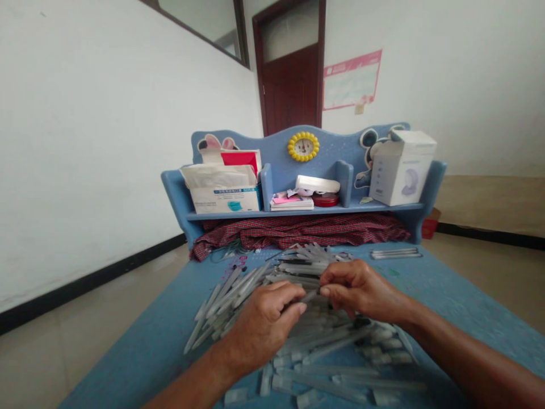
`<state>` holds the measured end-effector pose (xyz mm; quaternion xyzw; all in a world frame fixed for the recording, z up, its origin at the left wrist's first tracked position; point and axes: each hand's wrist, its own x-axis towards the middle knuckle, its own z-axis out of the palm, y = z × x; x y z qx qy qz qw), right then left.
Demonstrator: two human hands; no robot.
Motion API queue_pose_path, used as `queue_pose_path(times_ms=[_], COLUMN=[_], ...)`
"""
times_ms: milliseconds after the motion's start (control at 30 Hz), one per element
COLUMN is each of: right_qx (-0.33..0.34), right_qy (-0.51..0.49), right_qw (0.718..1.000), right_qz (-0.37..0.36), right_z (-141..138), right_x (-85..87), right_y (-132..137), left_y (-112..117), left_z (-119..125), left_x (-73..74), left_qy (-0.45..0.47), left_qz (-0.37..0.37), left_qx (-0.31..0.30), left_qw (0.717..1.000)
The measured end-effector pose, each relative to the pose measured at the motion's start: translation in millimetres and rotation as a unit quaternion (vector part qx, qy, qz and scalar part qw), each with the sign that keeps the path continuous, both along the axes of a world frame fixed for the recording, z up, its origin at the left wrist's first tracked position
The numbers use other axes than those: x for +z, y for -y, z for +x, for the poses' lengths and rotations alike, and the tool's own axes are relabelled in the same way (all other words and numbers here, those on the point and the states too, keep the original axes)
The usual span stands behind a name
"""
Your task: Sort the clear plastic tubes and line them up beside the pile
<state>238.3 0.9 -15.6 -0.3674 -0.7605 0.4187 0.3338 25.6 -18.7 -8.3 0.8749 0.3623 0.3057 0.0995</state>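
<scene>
While working over the blue tabletop (140,352), hold both wrists low, clear of the heap of translucent pen barrels (238,295) spread across its middle toward the back edge. Steady with one hand, moving only the other. Note left hand (267,317), loosely curled, with thumb and forefinger nearly together; right hand (358,288), pinched tighter. Gripped between both, see a slender grey piece (312,295) above the heap, midway between the tabletop's side edges, too blurred to name further.

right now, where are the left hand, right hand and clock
Left hand (263,319), head view: back of the hand.
Right hand (364,288), head view: back of the hand.
Clock (304,147), head view: dial centre.
</scene>
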Motion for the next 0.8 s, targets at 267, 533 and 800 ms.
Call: queue_pose_path(times_ms=[267,533,800], right_qx=[-0.007,-0.016,-0.010], right_qy=[0.007,0.010,0.016], right_qw=[1.000,1.000,1.000], right_qz=[0.008,0.000,0.000], right_z=[-2.7,-0.7,-3.5], right_x=[2.2,-2.3,-6.6], right_y=[2.0,-0.3,-0.6], left_y=[0.1,0.6,-0.5], left_z=[1.3,0.8,-0.6], left_x=[0.0,-0.7,-6.6], left_qy=[-0.004,-0.011,-0.028], left_qz=[-0.006,0.005,0.059], left_qx=[0.004,0.002,-0.014], left_qw=[1.000,1.000,0.998])
